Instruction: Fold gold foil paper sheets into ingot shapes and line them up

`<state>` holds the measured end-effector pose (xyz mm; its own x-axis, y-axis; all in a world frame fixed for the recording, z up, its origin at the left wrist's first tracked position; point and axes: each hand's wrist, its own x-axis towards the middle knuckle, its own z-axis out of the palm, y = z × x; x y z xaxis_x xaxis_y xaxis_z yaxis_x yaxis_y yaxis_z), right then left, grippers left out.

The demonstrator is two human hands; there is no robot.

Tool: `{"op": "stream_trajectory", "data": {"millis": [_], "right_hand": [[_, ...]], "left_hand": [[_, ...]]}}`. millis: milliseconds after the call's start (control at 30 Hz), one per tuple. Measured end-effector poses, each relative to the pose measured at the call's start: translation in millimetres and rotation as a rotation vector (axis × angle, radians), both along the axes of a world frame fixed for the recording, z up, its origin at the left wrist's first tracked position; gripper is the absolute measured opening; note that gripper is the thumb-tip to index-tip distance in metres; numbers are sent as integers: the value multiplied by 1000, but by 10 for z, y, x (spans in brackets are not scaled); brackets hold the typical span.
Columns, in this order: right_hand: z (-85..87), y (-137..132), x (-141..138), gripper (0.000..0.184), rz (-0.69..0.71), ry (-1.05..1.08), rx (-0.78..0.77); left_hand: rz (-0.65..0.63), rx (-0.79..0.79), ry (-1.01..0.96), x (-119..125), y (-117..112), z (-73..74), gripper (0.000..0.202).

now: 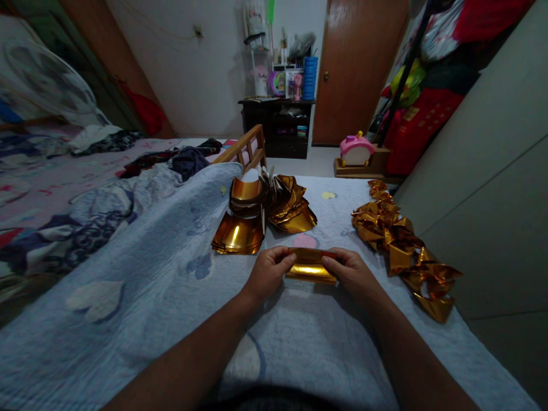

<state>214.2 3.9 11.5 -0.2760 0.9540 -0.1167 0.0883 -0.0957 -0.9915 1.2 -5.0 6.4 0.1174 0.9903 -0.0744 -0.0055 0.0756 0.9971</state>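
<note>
curled gold sheet (311, 270) between left hand (268, 274) and right hand (353, 270), each gripping one end

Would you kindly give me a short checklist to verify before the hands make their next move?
1. Left hand gripping the gold sheet: ok, it holds the left end.
2. Right hand gripping too: ok, it holds the right end.
3. Pile of gold sheets neatly squared: not ok, it is fanned out beyond the hands.
4. Folded gold pieces apart from the right hand: ok, they lie to its right on the quilt.
5. Underside of the held sheet: cannot tell, hidden.
</note>
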Motion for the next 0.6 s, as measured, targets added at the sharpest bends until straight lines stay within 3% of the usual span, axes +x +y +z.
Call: {"op": "stream_trajectory", "data": {"millis": [167, 367, 600], "right_hand": [[-20, 12, -10, 34, 8, -34, 2], [-41, 14, -12, 33, 10, -46, 2], [-53, 14, -35, 33, 2, -41, 13]], "left_hand": [[38, 23, -41, 5, 18, -29, 24], [51, 46, -57, 12, 5, -13, 47], [52, 64, -80, 20, -5, -5, 39]]}}
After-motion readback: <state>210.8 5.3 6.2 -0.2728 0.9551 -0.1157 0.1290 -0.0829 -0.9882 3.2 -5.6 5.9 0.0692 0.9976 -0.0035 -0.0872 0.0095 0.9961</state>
